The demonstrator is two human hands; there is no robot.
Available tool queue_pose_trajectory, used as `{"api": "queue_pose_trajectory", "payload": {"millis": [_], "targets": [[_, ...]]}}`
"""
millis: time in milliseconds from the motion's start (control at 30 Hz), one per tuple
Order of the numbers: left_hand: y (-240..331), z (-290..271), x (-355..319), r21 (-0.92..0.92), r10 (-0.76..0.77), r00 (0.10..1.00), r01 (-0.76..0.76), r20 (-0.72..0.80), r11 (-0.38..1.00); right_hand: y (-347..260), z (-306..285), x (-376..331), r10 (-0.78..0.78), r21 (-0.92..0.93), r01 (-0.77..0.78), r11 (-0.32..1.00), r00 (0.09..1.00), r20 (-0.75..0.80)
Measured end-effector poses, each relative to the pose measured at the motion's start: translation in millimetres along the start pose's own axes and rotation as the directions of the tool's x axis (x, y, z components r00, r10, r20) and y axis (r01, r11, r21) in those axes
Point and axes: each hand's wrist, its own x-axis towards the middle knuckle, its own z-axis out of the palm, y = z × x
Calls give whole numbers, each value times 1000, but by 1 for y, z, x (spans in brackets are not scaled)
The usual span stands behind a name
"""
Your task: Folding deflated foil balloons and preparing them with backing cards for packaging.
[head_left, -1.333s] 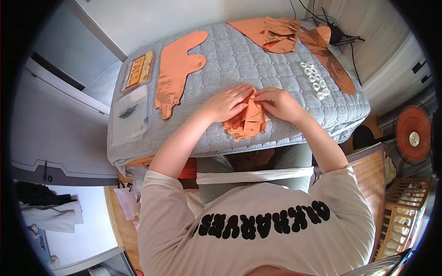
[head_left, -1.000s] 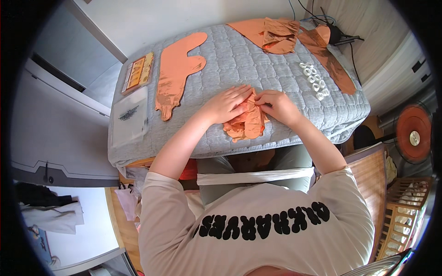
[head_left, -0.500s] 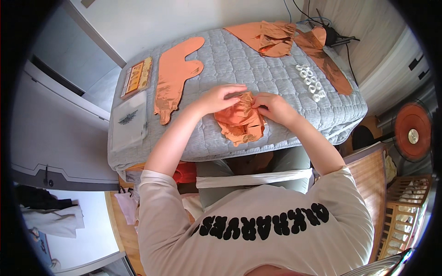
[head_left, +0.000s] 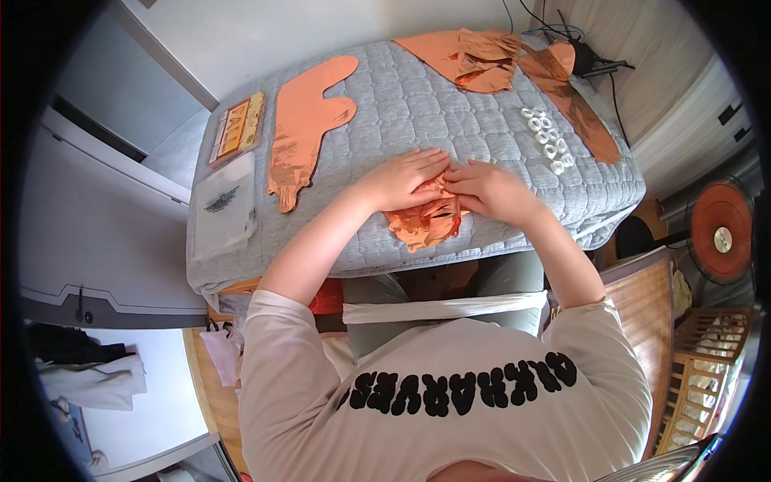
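Two bare hands, one crumpled foil bundle (head_left: pixel 424 226), copper-coloured; location: middle of the near edge of a grey quilted bed surface (head_left: pixel 401 104).

Left hand (head_left: pixel 401 181): palm down, fingers nearly straight and close together, laid over the bundle's far left part; no closed grip seen. Right hand (head_left: pixel 494 191): fingers reaching left over the bundle's far right part, loosely bent, thumb lower; whether foil is pinched beneath them cannot be told. Fingertips of both nearly meet. Pressure from two sides probably keeps thin, springy film from opening out; the near position suits short reach.

Flat foil shape (head_left: pixel 301 120), left: matt peach-copper at the far end, shinier and creased at the near end; two rounded lobes along its right side, narrow tab at the near tip. Laid apart, likely to stay uncreased.

Folded foil piece (head_left: pixel 486 68), far: pleated, glossy, resting on a flat smooth stretch of foil. Long foil strip (head_left: pixel 590 120), far right: rounded near end, mirror-like patches.

White rolls (head_left: pixel 550 150), right: about ten, small, ring-shaped, in loose rows, perhaps for easy counting.

Clear plastic sleeve (head_left: pixel 229 233), left: limp, translucent, dark print. Flat packet (head_left: pixel 239 128), just beyond: rectangular, yellow and orange.
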Motion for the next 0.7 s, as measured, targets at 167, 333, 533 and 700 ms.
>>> {"api": "queue_pose_trajectory", "payload": {"millis": [167, 333, 533, 700], "targets": [[-2, 1, -2, 7, 7, 999, -8, 33, 1000, -7, 11, -12, 0, 117, 7, 993, 998, -67], [-1, 0, -3, 21, 20, 999, -21, 42, 1000, -14, 12, -15, -60, 88, 72, 994, 990, -130], [5, -6, -2, -5, 20, 999, -20, 45, 1000, -15, 21, -20, -23, 125, 42, 991, 989, -147], [-2, 1, -5, 17, 37, 999, -37, 12, 999, -18, 20, -15, 139, 209, -117, 971, 986, -94]]}}
